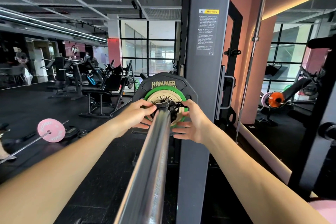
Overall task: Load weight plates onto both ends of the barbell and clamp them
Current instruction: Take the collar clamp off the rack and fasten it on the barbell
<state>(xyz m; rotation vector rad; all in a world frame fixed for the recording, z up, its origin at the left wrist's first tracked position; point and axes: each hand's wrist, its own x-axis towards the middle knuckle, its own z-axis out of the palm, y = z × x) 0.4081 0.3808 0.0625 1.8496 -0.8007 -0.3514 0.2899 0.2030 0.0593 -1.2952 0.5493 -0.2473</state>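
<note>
Where the steel barbell (154, 151) runs away from the camera, three plates sit stacked on its far end: a large black plate (163, 82) marked HAMMER at the back, one green plate (151, 94) in front of it, and one small cream plate (179, 110) foremost. One black clamp (166, 104) sits on the sleeve against the cream plate. Two bare hands work at it: the left hand (135, 114) pinches the clamp's left side with thumb and curled fingers, and the right hand (193, 122) grips its right side, lower fingers spread toward the green plate. Beside them stands one grey rack upright (201, 87) with a warning label (208, 32). One pink plate (51, 130) sits on a second bar at the left.
</note>
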